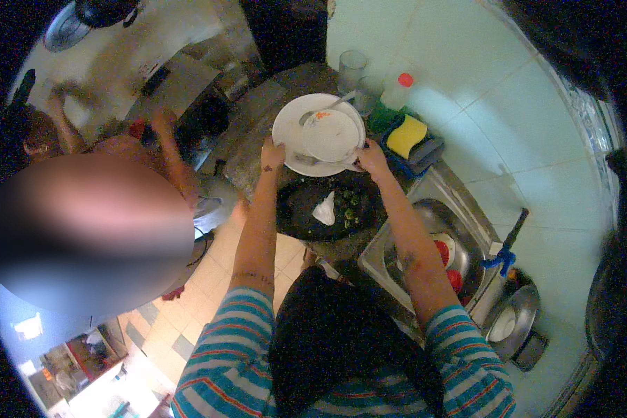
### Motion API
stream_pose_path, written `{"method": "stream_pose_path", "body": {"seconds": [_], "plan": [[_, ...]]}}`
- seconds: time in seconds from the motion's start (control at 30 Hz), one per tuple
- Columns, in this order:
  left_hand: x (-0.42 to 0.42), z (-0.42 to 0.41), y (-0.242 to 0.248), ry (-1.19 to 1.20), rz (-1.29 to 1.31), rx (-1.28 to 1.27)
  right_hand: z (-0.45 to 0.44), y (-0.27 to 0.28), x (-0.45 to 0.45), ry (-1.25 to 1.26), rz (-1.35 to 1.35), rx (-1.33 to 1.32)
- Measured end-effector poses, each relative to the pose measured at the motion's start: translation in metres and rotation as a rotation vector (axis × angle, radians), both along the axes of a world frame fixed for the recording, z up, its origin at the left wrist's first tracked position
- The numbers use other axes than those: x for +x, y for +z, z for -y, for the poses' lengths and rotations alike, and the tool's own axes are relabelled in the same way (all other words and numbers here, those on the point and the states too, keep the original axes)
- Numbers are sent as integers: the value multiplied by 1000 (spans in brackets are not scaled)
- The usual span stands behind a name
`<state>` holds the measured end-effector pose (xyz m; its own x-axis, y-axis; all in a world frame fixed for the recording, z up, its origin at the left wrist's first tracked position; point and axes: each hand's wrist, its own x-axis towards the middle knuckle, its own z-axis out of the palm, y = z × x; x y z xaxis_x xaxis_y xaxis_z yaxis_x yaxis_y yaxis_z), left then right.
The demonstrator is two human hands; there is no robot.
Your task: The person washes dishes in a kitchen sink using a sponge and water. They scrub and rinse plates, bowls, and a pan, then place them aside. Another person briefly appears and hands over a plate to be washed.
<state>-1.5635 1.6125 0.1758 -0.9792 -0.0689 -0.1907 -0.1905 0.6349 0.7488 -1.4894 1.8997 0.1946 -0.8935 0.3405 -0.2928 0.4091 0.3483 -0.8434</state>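
A white plate [287, 117] is held level between my two hands, with a smaller white dish [332, 136] bearing an orange flower pattern on it. A spoon [329, 107] and what looks like a fork [305, 158] lie on the plate. My left hand [273, 154] grips its left rim; my right hand [370, 157] grips the right rim. Just below the plate, nearer my body, is a dark round tray or pan [298, 211] holding a white crumpled piece [325, 209] and green bits [351, 209].
At right, a steel sink [478, 222] holds red and white items. Behind it are a yellow sponge [406, 136], a red-capped bottle [395, 96] and a clear glass [352, 68]. A metal bowl [525, 313] stands beyond the tap. Another person [170, 157] is close at left.
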Motion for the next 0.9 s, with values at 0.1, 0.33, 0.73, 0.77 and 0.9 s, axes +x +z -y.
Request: {"method": "stream_pose_path", "body": {"seconds": [0.1, 0.33, 0.73, 0.77, 0.9], "plan": [[-5, -5, -18, 92, -45, 200, 1, -4, -2, 120, -120, -22], [13, -17, -20, 269, 13, 306, 7, 0, 2, 102, -98, -257], [14, -4, 10, 173, -63, 118, 17, 12, -13, 6, -19, -431], [13, 1, 16, 120, -86, 82, 18, 14, -11, 11, 31, -430], [22, 14, 44, 73, -121, 322, 30, 33, -8, 73, -83, -365]]}}
